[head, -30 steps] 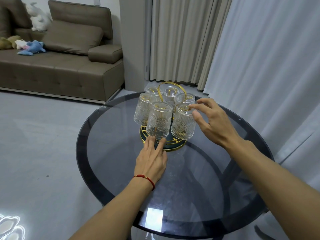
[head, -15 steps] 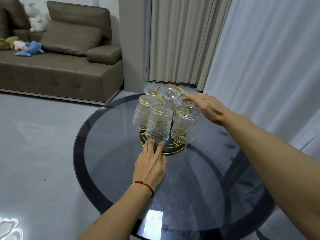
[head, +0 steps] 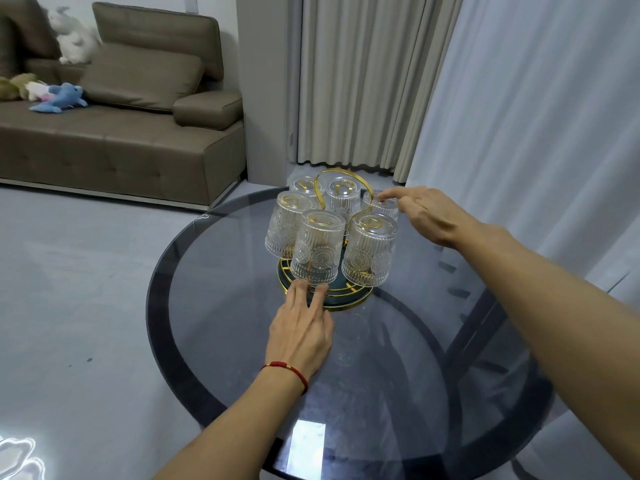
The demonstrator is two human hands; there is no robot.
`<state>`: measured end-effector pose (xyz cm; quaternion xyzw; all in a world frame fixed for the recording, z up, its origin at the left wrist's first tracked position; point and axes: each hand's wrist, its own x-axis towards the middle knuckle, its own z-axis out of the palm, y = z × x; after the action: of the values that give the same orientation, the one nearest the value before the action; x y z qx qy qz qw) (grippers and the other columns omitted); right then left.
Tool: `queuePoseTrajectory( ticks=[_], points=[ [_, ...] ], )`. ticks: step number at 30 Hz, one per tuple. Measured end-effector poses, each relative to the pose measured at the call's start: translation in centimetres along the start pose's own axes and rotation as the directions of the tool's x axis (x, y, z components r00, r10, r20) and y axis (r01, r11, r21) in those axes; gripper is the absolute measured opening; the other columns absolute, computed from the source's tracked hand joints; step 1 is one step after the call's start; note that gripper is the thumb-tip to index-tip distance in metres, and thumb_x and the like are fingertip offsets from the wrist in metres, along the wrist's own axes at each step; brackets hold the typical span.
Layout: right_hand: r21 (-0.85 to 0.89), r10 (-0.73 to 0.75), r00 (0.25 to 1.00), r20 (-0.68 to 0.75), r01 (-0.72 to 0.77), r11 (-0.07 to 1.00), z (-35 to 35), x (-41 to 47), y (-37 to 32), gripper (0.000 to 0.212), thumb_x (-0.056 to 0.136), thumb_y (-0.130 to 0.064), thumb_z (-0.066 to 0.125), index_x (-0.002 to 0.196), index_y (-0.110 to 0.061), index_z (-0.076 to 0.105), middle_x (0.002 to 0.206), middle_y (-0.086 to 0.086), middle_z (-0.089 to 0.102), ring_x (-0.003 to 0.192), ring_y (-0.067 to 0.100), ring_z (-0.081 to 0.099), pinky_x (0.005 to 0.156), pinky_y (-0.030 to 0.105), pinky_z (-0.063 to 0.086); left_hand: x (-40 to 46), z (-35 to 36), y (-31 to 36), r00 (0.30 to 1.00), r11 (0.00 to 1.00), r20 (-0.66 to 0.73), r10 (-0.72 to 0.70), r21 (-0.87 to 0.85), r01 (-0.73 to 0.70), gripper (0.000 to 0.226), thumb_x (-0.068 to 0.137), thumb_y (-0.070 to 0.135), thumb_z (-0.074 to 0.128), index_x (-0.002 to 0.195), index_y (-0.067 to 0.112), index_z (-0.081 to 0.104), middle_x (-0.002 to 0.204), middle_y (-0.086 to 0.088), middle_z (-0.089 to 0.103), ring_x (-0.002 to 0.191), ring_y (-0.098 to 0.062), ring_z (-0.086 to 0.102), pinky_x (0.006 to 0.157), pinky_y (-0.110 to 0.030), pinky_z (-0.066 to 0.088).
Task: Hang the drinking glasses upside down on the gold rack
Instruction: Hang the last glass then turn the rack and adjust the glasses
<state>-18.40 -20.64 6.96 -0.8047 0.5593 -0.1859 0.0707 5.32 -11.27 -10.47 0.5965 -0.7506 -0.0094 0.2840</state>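
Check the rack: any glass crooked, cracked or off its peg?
Nothing stands out. All six glasses hang upside down on the gold rack, none visibly cracked. The right hand rests fingertips on the back-right glass.

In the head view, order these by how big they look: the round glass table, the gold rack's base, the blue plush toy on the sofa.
1. Round glass table, clearly largest.
2. Gold rack's base.
3. Blue plush toy, but it sits much farther from the camera, so its rank against the base is unsure.

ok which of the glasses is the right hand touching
The back-right glass, farthest right on the gold rack. The right hand rests its fingertips on that glass's upturned base; no other glass has a hand on it. The left hand lies flat at the rack's base.
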Motion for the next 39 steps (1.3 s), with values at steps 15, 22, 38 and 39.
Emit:
queuePoseTrajectory(
  ticks=[15, 22, 38, 39],
  points=[
    [-0.094, -0.013, 1.0, 0.003, 0.013, 0.995, 0.2, -0.3, -0.2, 0.061, 0.094, -0.037, 0.025, 0.144, -0.022, 0.056, 0.152, 0.006, 0.054, 0.138, 0.023, 0.044, 0.114, 0.05, 0.035, 0.1, 0.2, -0.1, 1.0, 1.0, 0.003, -0.011, 0.009, 0.011, 0.043, 0.097, 0.027, 0.046, 0.139, 0.021, 0.043, 0.141, -0.011, 0.041, 0.124, -0.025, 0.044, 0.084, -0.035, 0.052],
    [-0.095, -0.017, 1.0, -0.008, 0.016, 0.995, -0.1, 0.4, 0.1, 0.065, 0.092, -0.043, 0.024, 0.142, -0.019, 0.058, 0.149, 0.008, 0.056, 0.135, 0.021, 0.046, 0.107, 0.038, 0.035, 0.0, 0.1, 0.0, 1.0, 1.0, 0.015, -0.012, 0.006, 0.012, 0.045, 0.098, 0.028, 0.044, 0.142, 0.02, 0.04, 0.143, -0.012, 0.039, 0.127, -0.025, 0.043, 0.087, -0.035, 0.052],
    [0.449, 0.112, 0.987, 0.118, -0.153, 0.88, 1.0, 5.9, -5.1, 0.073, 0.1, -0.065, 0.022, 0.157, -0.023, 0.041, 0.158, 0.005, 0.049, 0.148, 0.025, 0.037, 0.121, 0.053, 0.022, -0.1, -0.1, 0.1, 1.0, 1.0, 0.006, -0.018, -0.017, 0.018, 0.046, 0.095, 0.025, 0.046, 0.141, 0.021, 0.042, 0.142, -0.011, 0.041, 0.12, -0.026, 0.047, 0.088, -0.034, 0.05],
    [0.437, 0.106, 0.985, 0.138, -0.156, 0.886, 1.1, 6.2, -5.2, 0.075, 0.101, -0.067, 0.019, 0.155, -0.022, 0.044, 0.155, 0.005, 0.052, 0.148, 0.026, 0.037, 0.121, 0.054, 0.02, -0.1, -0.1, 0.1, 1.0, 1.0, 0.008, -0.018, -0.017, 0.019, 0.047, 0.096, 0.026, 0.045, 0.142, 0.02, 0.041, 0.143, -0.012, 0.041, 0.121, -0.026, 0.047, 0.088, -0.034, 0.051]
  ],
)
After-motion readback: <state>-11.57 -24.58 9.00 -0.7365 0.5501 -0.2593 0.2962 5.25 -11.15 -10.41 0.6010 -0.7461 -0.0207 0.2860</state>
